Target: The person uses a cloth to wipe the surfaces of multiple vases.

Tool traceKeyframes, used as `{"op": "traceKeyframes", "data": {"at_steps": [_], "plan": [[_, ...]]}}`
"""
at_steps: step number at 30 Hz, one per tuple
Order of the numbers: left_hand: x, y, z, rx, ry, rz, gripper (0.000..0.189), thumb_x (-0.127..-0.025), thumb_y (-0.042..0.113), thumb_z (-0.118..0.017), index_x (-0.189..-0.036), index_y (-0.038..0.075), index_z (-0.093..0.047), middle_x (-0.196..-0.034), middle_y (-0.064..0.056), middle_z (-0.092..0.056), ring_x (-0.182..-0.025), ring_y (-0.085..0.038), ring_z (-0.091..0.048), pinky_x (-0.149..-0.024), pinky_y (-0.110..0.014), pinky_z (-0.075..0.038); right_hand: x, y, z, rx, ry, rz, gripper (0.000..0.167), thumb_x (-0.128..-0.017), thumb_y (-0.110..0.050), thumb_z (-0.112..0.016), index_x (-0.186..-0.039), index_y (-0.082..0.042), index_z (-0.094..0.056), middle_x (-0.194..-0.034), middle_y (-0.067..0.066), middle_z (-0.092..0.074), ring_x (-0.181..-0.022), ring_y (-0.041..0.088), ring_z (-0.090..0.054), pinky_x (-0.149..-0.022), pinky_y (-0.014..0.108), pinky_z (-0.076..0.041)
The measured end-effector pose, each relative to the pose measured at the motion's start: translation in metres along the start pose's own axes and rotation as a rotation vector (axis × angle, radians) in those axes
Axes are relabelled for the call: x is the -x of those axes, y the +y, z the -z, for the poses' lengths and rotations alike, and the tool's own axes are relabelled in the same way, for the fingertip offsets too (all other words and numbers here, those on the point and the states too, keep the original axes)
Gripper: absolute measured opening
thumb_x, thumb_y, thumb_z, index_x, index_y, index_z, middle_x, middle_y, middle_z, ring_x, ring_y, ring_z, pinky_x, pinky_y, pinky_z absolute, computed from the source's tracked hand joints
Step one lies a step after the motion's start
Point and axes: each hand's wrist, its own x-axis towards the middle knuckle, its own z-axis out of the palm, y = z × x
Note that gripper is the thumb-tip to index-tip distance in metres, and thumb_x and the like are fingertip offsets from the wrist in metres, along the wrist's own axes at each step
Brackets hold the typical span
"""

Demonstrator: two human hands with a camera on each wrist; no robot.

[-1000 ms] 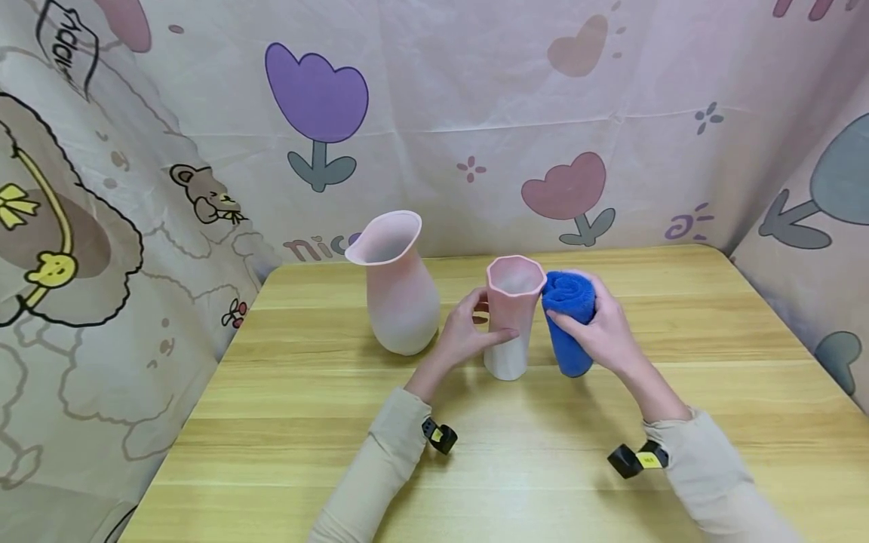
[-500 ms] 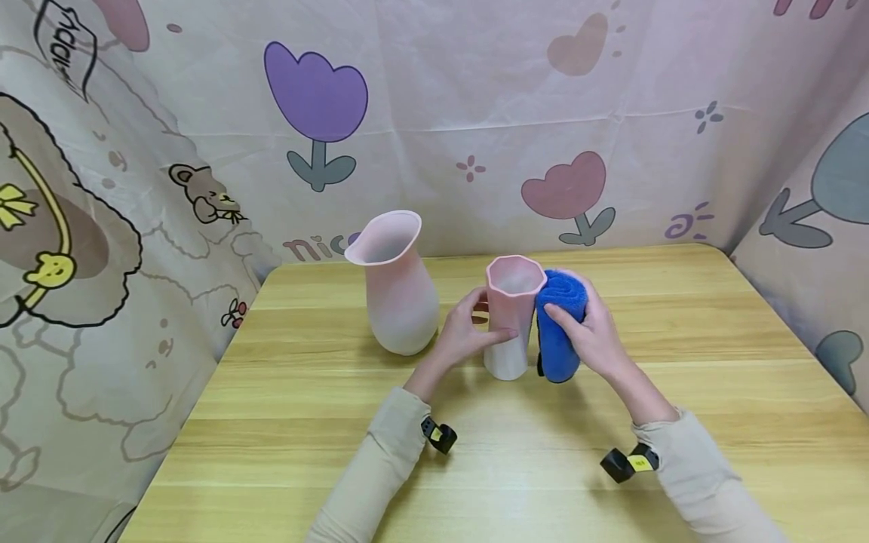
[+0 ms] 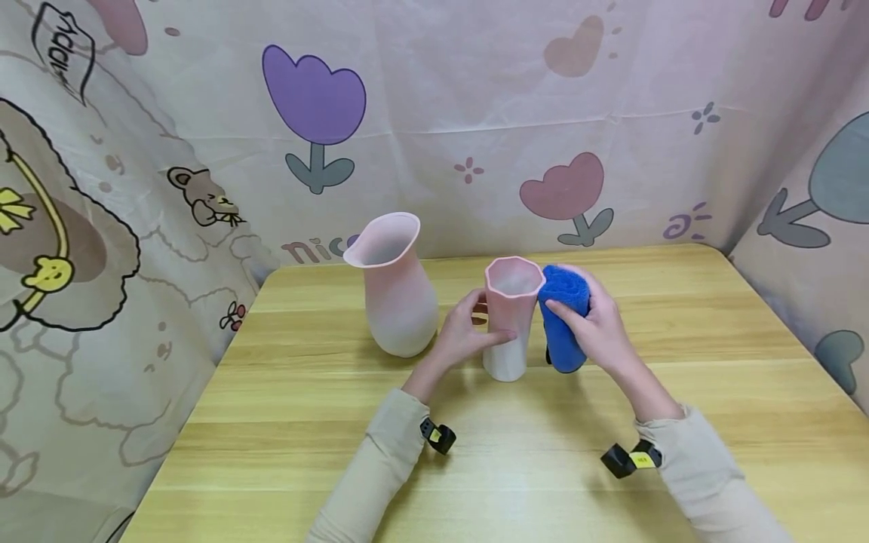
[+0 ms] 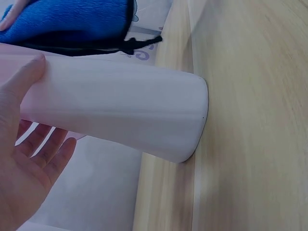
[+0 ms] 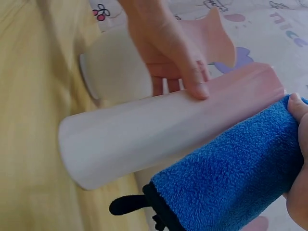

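A faceted vase [image 3: 508,358], pink at the rim and fading to white, stands upright on the wooden table. My left hand [image 3: 464,332] holds it from the left, thumb across the front and fingers reaching behind. A rolled blue towel [image 3: 565,335] is gripped near its top by my right hand [image 3: 606,332], thumb in front. The towel's upper end is right at the vase's rim on the right side. The right wrist view shows the towel's fuzzy pile [image 5: 231,168], with black edging and a black loop [image 5: 127,204] at its lower end.
A larger pink-and-white vase [image 3: 400,302] with a flared, spouted mouth stands left of my left hand. Behind the wooden table [image 3: 305,452] hangs a printed cloth [image 3: 421,98], which also runs along both sides.
The towel has moved left toward the faceted vase, its lower end shifting inward, then slightly back right and up. My left hand and both vases stay in place.
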Motion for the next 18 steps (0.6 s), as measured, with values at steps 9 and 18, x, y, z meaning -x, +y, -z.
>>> {"op": "traceKeyframes", "data": {"at_steps": [9, 18], "plan": [[-0.002, -0.002, -0.001, 0.010, 0.002, -0.035, 0.068, -0.068, 0.031, -0.079, -0.125, 0.012, -0.047, -0.112, -0.005, -0.056, -0.097, -0.020, -0.055, -0.084, -0.041, -0.049, 0.006, 0.021, -0.006, 0.078, -0.108, -0.039, 0.047, -0.087, -0.013, -0.061, -0.129, -0.004, -0.043, -0.121, 0.021, -0.052, -0.105, 0.039, -0.052, -0.084, 0.059, -0.044], [-0.002, -0.004, -0.001, 0.015, 0.009, -0.055, 0.067, -0.068, 0.030, -0.080, -0.124, 0.011, -0.048, -0.112, -0.005, -0.056, -0.096, -0.019, -0.056, -0.084, -0.041, -0.049, 0.012, 0.045, -0.010, 0.206, -0.261, -0.035, 0.050, -0.088, -0.021, -0.060, -0.130, -0.001, -0.042, -0.123, 0.021, -0.051, -0.109, 0.036, -0.051, -0.086, 0.054, -0.044]]}}
